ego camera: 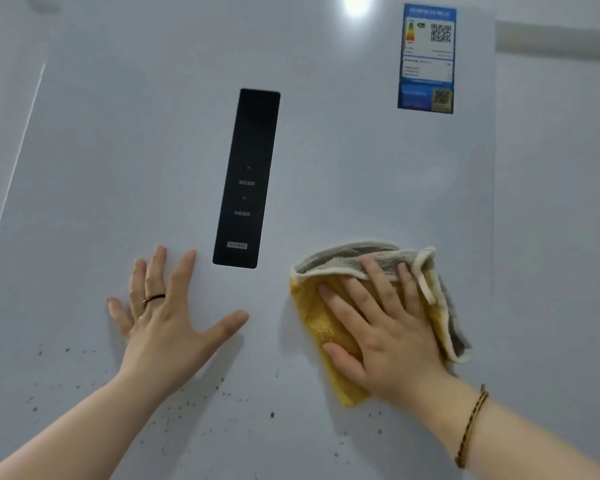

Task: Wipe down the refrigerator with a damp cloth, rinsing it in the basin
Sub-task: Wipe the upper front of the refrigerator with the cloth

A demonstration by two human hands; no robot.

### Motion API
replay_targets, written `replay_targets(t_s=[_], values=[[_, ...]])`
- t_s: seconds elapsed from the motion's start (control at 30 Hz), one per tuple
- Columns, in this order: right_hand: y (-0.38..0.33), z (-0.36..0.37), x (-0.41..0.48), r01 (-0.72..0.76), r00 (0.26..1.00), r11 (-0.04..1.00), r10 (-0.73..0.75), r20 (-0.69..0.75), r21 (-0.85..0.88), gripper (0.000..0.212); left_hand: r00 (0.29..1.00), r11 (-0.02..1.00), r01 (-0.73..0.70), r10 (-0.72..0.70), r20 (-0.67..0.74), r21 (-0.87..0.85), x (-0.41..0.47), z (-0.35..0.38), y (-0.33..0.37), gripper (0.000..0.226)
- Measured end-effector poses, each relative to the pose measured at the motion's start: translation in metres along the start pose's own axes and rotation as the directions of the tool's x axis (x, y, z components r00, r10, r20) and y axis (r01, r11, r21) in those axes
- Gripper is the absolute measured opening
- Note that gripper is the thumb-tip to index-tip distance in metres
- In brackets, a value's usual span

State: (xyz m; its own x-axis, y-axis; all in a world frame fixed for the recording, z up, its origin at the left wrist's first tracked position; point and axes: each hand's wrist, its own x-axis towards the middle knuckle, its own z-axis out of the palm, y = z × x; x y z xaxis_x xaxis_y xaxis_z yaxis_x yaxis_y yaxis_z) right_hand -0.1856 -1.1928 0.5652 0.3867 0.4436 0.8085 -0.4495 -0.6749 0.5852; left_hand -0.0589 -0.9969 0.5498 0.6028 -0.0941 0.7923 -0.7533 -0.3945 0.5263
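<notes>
The right hand (385,327) lies flat, fingers straight and spread, and presses the folded yellow-and-grey cloth (326,323) against the refrigerator door (361,168). The cloth sits toward the door's right edge, about level with the lower end of the black control panel (246,178). The left hand (163,327) rests bare on the door, fingers spread wide, just left of the panel's lower end. Brown specks (272,415) are scattered across the door below both hands. The basin is not in view.

Likely hazards:
- A leftward stroke carries the damp cloth over the panel. Moisture or pressure there may trigger its touch keys.
- An upward stroke toward the door's top right corner may catch the lower edge of the energy label (426,58) and lift it.
- Wiping the specks with an unrinsed cloth probably smears them into streaks.
- The loose grey fold beyond the fingertips may bunch and skip areas.
- The bare left palm may leave prints.
</notes>
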Motion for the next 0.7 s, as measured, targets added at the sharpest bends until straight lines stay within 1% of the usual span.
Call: replay_targets(t_s=[0.03,0.07,0.1,0.13,0.2,0.27,0.3,0.33,0.37,0.4,0.47,0.5,0.57,0.63,0.7], values=[[0.01,-0.001,0.006,0.068,0.998,0.998,-0.068,-0.002,0.005,0.055,1.0,1.0,-0.003,0.003,-0.015,-0.017,0.001,0.001,0.001,0.107],[0.022,-0.001,0.015,0.104,0.995,0.995,-0.104,-0.008,-0.008,0.055,1.0,1.0,-0.006,0.005,-0.025,-0.025,0.002,0.002,0.002,0.108],[0.035,0.0,0.027,0.096,0.995,0.995,-0.097,-0.016,-0.037,0.054,0.999,1.0,-0.007,0.006,-0.037,-0.021,0.002,0.003,0.002,0.109],[0.049,-0.001,0.041,0.042,0.999,0.997,-0.043,-0.02,-0.071,0.056,0.999,1.0,-0.006,0.005,-0.048,-0.02,0.003,0.005,0.002,0.107],[0.07,-0.006,0.064,-0.163,0.987,0.982,0.161,-0.024,-0.093,0.063,0.998,1.0,-0.006,0.005,-0.068,-0.014,0.003,0.008,0.002,0.102],[0.073,-0.009,0.073,-0.411,0.911,0.911,0.411,0.009,-0.044,0.068,0.996,1.0,-0.017,0.016,-0.086,-0.012,0.003,0.01,0.001,0.101],[0.068,-0.007,0.073,-0.5,0.866,0.866,0.5,-0.011,-0.02,0.068,0.995,1.0,-0.025,0.023,-0.095,-0.017,0.004,0.01,0.001,0.101],[0.059,-0.005,0.067,-0.55,0.835,0.835,0.55,-0.035,-0.009,0.066,0.995,0.999,-0.033,0.03,-0.099,-0.022,0.004,0.011,-0.001,0.102],[0.046,-0.003,0.058,-0.563,0.825,0.826,0.561,-0.064,-0.011,0.063,0.994,0.999,-0.047,0.044,-0.105,-0.028,0.004,0.012,-0.002,0.104],[0.031,-0.001,0.045,-0.534,0.844,0.845,0.531,-0.07,-0.024,0.059,0.992,0.997,-0.065,0.061,-0.11,-0.034,0.004,0.012,-0.003,0.108],[0.008,-0.001,0.014,-0.37,0.929,0.928,0.37,-0.021,-0.041,0.054,0.987,0.994,-0.104,0.098,-0.128,-0.039,0.004,0.013,-0.003,0.115],[0.005,-0.003,0.002,-0.291,0.956,0.956,0.292,0.02,-0.035,0.055,0.984,0.991,-0.124,0.117,-0.134,-0.047,0.003,0.013,-0.002,0.118],[0.018,-0.008,-0.002,-0.203,0.977,0.979,0.205,0.064,-0.029,0.059,0.976,0.985,-0.162,0.15,-0.159,-0.064,0.004,0.015,-0.003,0.114],[0.042,-0.008,0.013,-0.185,0.98,0.979,0.19,0.057,-0.084,0.058,0.967,0.978,-0.204,0.195,-0.165,-0.043,0.007,0.014,-0.005,0.111],[0.069,-0.011,0.039,-0.282,0.957,0.951,0.289,0.036,-0.129,0.061,0.96,0.969,-0.245,0.24,-0.14,-0.019,0.012,0.015,-0.009,0.105]])
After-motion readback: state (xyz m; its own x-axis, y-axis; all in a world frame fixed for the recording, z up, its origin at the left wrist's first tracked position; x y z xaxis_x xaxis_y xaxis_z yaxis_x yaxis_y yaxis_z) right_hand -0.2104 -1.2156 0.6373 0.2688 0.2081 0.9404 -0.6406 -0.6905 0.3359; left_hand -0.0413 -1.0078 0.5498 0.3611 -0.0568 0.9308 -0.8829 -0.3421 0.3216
